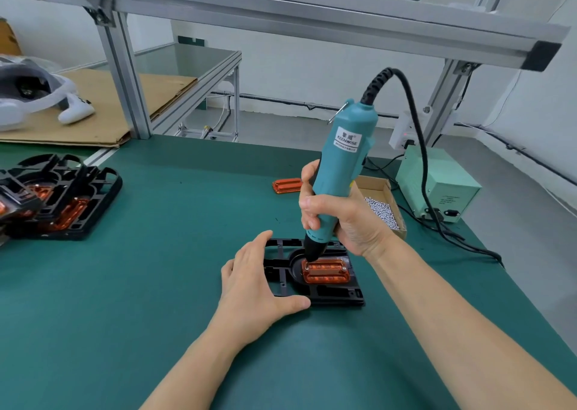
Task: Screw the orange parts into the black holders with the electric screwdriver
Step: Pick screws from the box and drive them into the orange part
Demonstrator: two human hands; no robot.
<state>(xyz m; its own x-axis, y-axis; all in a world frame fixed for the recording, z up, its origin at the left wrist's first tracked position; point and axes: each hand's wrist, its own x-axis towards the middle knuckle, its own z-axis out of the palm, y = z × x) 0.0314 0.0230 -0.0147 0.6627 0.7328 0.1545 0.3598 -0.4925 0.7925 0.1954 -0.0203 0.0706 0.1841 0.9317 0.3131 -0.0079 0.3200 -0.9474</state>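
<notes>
A black holder (324, 294) lies flat on the green mat in front of me with an orange part (326, 273) seated in its oval recess. My right hand (340, 219) grips the teal electric screwdriver (342, 172), which stands nearly upright with its black tip on the orange part's upper left corner. My left hand (254, 281) holds the holder's left edge, fingers along the far side and thumb on the near edge. A spare orange part (287, 185) lies farther back on the mat.
A stack of black holders with orange parts (53, 197) sits at the left. A cardboard box of small screws (382, 206) and the pale green power supply (437, 184) stand at the right, with the black cable (418, 147) looping down. Aluminium frame posts (125, 75) rise behind.
</notes>
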